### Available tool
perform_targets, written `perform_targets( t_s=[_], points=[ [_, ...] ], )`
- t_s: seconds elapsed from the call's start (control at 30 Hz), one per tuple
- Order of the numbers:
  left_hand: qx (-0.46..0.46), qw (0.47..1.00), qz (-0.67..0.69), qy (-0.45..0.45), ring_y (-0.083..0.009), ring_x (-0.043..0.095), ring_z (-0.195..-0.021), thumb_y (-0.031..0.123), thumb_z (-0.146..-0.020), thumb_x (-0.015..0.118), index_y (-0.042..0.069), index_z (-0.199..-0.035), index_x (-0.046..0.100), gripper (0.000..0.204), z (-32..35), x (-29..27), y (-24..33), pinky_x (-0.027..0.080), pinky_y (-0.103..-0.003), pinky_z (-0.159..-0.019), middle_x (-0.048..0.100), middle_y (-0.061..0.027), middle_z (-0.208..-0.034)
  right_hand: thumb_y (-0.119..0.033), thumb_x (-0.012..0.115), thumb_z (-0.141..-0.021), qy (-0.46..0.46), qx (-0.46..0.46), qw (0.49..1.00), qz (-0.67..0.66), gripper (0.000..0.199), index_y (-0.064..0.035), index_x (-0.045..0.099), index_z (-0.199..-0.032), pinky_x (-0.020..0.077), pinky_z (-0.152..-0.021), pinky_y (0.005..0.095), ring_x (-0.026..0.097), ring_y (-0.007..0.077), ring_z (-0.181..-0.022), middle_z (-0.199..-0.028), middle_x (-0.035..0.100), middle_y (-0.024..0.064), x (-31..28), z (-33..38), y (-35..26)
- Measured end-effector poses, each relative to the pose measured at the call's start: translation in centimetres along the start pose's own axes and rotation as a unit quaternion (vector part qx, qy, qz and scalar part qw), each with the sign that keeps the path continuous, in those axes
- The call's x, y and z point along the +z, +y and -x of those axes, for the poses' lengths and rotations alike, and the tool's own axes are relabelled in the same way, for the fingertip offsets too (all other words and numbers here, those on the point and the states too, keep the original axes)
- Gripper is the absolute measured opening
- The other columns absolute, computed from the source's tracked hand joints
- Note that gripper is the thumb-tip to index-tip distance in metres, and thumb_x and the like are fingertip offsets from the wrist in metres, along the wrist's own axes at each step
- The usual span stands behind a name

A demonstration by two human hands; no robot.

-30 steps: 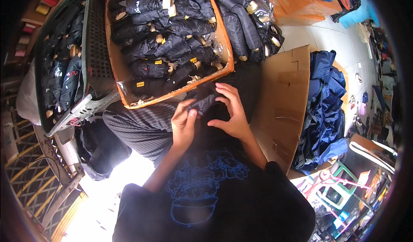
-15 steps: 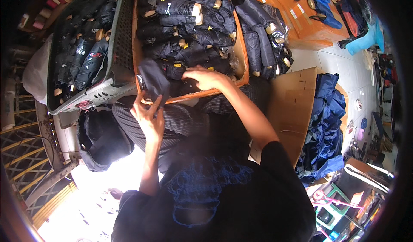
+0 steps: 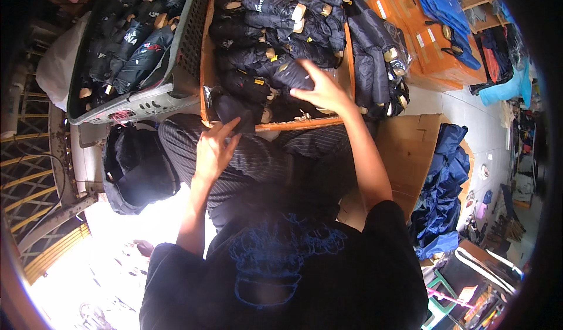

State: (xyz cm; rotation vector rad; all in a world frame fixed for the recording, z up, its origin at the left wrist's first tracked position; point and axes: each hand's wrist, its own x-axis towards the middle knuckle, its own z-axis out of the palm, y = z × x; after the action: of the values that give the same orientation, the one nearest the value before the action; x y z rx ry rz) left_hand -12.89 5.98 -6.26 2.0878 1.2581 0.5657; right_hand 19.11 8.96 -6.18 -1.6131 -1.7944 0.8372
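Observation:
An orange-rimmed box (image 3: 350,66) in front of my lap holds several black folded umbrellas (image 3: 270,4) with pale wooden handle ends. My right hand (image 3: 324,91) is closed round one black folded umbrella (image 3: 292,75), raised among the others near the box's right side. At the near left corner, my left hand (image 3: 214,151) has its fingers on a black fabric sleeve (image 3: 234,110), which hangs over the rim. The thumb side of that hand is apart from the index finger, and part of the grip is hidden by the dark cloth.
To the left stands a dark plastic crate (image 3: 170,98) of black umbrellas. More umbrellas (image 3: 375,54) lie right of the box, beside orange cartons (image 3: 404,31). A cardboard box (image 3: 407,154) with navy fabric (image 3: 443,183) is at my right; a black bag (image 3: 138,177) sits at my left.
My right hand has moved from the near part of the box to an umbrella and gripped it. The black sleeve at my left hand has dropped from upright into the box's corner. The view has shifted.

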Motion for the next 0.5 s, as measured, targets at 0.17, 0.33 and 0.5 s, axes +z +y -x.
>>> perform_targets(
  t_s=[0.17, 0.33, 0.5],
  points=[
    [0.033, 0.993, 0.032, -0.110, -0.0248, 0.059, -0.075, 0.024, -0.080, 0.072, 0.003, -0.115, 0.065, 0.041, -0.8, -0.9, 0.8, 0.048, -0.036, -0.071, 0.059, -0.0121, -0.091, -0.035, 0.060, -0.093, 0.008, 0.100, 0.893, -0.439, 0.050, -0.0013, 0.046, -0.127, 0.0524, -0.081, 0.0370, 0.067, 0.0240, -0.089, -0.105, 0.063, 0.0147, -3.2, 5.1, -3.8],
    [0.048, 0.984, 0.056, -0.161, -0.0277, 0.056, -0.099, 0.016, -0.082, 0.071, 0.003, -0.118, 0.064, 0.039, -1.1, -0.9, 0.7, 0.044, -0.039, -0.086, 0.057, -0.0129, -0.099, -0.049, 0.049, -0.095, -0.039, 0.061, 0.742, -0.667, 0.066, 0.0041, 0.038, -0.132, 0.0568, -0.068, 0.0405, 0.068, 0.0290, -0.076, -0.116, 0.059, 0.0205, 0.9, 9.8, -3.6],
    [0.063, 0.983, 0.074, -0.156, -0.0269, 0.058, -0.091, 0.010, -0.081, 0.070, 0.003, -0.119, 0.064, 0.039, -1.2, -0.7, 0.7, 0.046, -0.037, -0.081, 0.058, -0.0114, -0.094, -0.047, 0.049, -0.094, -0.040, 0.082, 0.723, -0.685, 0.064, 0.0051, 0.041, -0.129, 0.0566, -0.063, 0.0384, 0.067, 0.0282, -0.071, -0.111, 0.061, 0.0203, 4.0, 12.5, -4.1]
  ],
)
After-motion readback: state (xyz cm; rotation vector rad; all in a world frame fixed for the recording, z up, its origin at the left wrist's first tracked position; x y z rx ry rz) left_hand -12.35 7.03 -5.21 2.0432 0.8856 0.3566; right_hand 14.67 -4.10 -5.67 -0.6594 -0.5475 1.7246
